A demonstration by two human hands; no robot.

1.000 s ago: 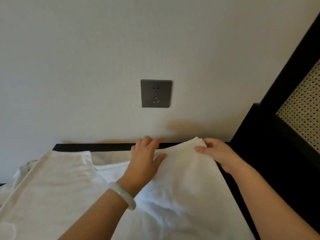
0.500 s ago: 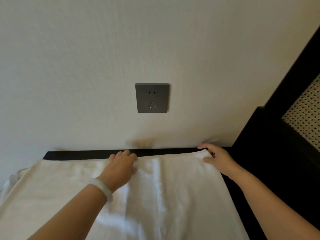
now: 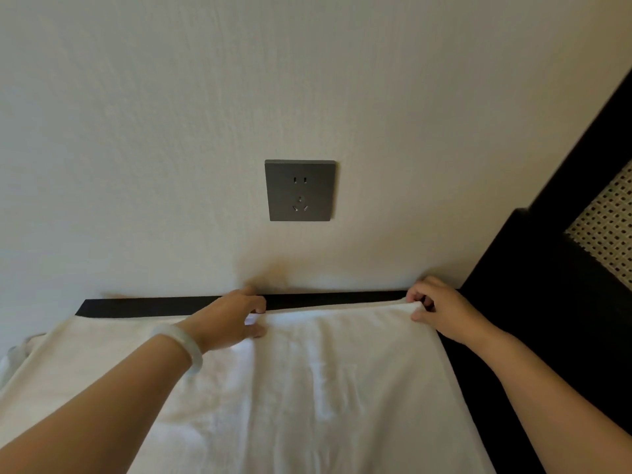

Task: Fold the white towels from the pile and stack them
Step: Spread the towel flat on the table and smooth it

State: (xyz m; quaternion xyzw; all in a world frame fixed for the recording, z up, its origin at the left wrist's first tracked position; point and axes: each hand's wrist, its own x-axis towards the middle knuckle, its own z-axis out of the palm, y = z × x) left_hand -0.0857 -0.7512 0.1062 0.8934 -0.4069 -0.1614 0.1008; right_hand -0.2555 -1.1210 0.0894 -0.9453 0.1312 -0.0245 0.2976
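Note:
A white towel lies spread over a dark tabletop, its far edge close to the wall. My left hand grips that far edge near its middle, thumb under the cloth and fingers curled over it. My right hand pinches the towel's far right corner. Another white towel lies flat at the left, partly under the spread one.
A grey wall socket sits on the cream wall just above the table. Black furniture with a woven cane panel stands close at the right. A pale bangle circles my left wrist.
Both hands carried the towel's far edge away from me to the table's back edge. The left hand slid right along the edge and now grips it; the right hand closed on the corner.

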